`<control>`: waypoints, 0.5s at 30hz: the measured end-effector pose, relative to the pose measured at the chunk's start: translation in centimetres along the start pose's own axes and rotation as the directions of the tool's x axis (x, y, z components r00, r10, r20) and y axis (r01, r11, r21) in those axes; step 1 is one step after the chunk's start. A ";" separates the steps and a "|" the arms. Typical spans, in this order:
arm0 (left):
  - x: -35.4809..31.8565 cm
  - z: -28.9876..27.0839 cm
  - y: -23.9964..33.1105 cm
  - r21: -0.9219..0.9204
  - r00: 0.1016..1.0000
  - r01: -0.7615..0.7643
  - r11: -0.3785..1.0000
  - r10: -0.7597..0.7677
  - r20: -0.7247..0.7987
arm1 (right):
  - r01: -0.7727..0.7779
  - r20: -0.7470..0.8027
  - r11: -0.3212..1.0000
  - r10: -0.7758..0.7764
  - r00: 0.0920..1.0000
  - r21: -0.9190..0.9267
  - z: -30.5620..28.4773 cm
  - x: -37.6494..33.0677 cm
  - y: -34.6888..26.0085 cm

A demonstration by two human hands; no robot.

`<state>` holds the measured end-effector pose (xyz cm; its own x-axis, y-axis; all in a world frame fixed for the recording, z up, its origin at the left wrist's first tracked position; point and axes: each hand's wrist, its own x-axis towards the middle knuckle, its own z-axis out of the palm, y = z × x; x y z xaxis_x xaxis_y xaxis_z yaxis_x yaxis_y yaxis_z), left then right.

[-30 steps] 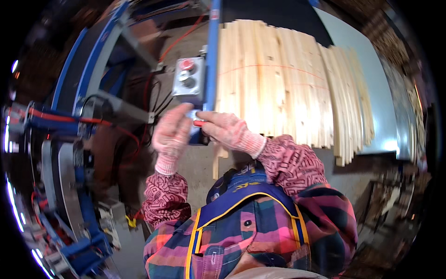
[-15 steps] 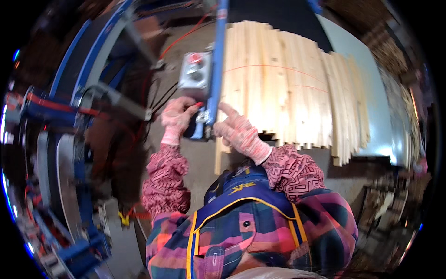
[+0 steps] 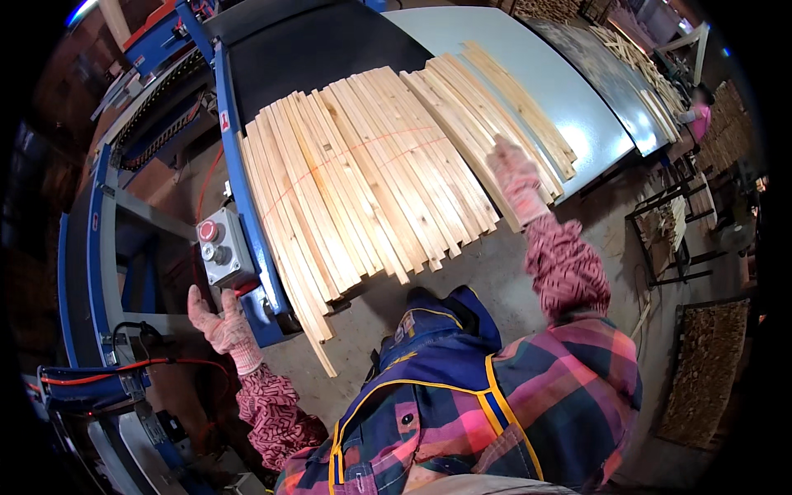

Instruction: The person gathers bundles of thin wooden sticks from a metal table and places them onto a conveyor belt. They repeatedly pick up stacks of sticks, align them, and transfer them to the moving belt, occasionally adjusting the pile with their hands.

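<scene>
My left hand [image 3: 219, 323], in a pale pink glove, is raised with its fingers apart, just below a grey control box [image 3: 239, 266] with a red button [image 3: 208, 232]. Nothing is in it. Beside its fingertips a small red part [image 3: 246, 289] shows on the machine's blue side rail [image 3: 257, 239]. A wide row of pale wooden strips [image 3: 363, 177] lies side by side on the black belt [image 3: 330, 41]. My gloved right hand [image 3: 516, 173] reaches out over the smaller group of strips [image 3: 462, 120] on the right, fingers stretched out along them and not wrapped round any.
A light grey metal table [image 3: 528, 74] adjoins the belt on the right. Another blue machine frame [image 3: 103, 247] with an orange hose [image 3: 91, 369] stands left. Far right are a person in pink [image 3: 703, 120], a dark metal rack [image 3: 672, 223] and stacked wood [image 3: 705, 363].
My left hand has drawn back from the small red part, its fingers spreading. My right hand has moved from the blue rail rightward to the far strips. The view has turned.
</scene>
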<state>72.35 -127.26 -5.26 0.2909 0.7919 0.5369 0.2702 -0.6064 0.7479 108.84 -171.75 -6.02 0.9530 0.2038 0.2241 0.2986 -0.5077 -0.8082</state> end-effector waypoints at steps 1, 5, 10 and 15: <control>0.3 -0.3 0.9 0.143 0.979 -0.199 0.969 0.204 -0.017 | 0.066 -0.040 0.894 -0.092 0.995 -0.443 -1.6 2.9 1.9; 2.5 1.1 3.9 0.362 0.881 -0.469 0.806 0.398 0.255 | -0.125 -0.120 0.691 0.055 0.991 -0.712 -5.1 10.5 6.6; 2.5 4.1 4.6 0.439 0.950 -0.284 0.853 0.186 0.253 | -0.258 0.113 0.684 0.448 0.887 -0.682 -2.9 15.9 6.9; 2.4 5.4 3.6 0.605 0.948 -0.317 0.730 0.236 0.212 | 0.031 0.318 0.732 0.257 0.913 -0.681 -2.4 16.3 6.6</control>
<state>79.01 -127.90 -3.43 0.5346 0.5922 0.6029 0.6602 -0.7380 0.1396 126.45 -173.78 -6.46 0.9304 0.3213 -0.1763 0.2826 -0.9352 -0.2133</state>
